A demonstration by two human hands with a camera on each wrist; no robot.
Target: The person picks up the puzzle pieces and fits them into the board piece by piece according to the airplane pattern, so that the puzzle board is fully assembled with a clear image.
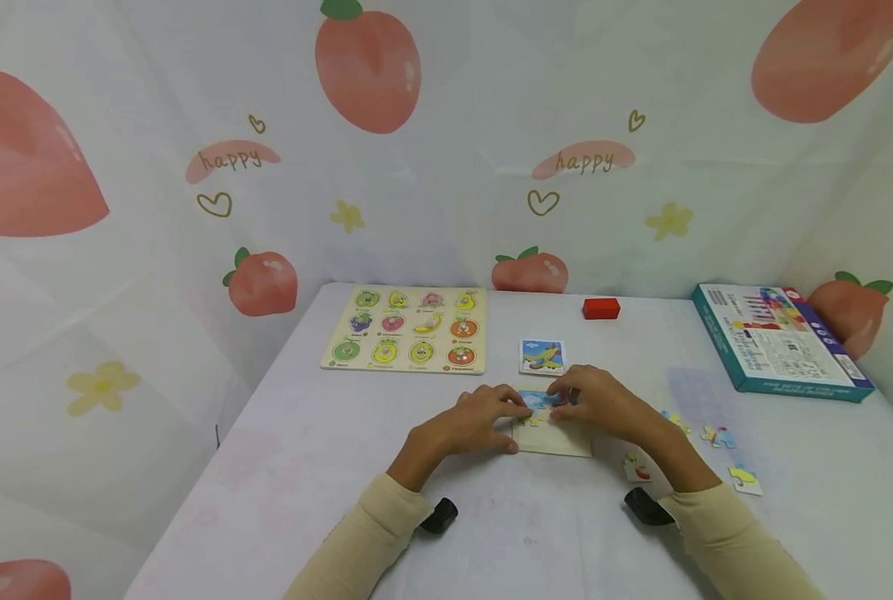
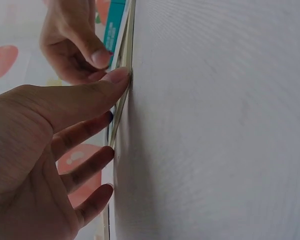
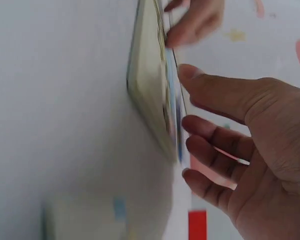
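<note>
Puzzle board: pale, square, flat board (image 1: 554, 442) lying between both hands, blue and yellow jigsaw pieces (image 1: 534, 402) along its far part.
Left hand (image 1: 484, 419): relaxed, fingers loosely extended, thumb touching the board's edge.
Right hand (image 1: 592, 402): unclenched, fingertips spread over the board's far right.
Loose pieces: small printed puzzle pieces (image 1: 746, 480) either side of the right forearm.
Beyond left hand: cream rectangular fruit-printed board (image 1: 408, 329).
Beyond right hand: small red block (image 1: 601, 309).

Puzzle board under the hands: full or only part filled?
Part filled: the puzzle board has picture pieces across its upper part, but its lower part is bare. Loose pieces lie to its right.
</note>
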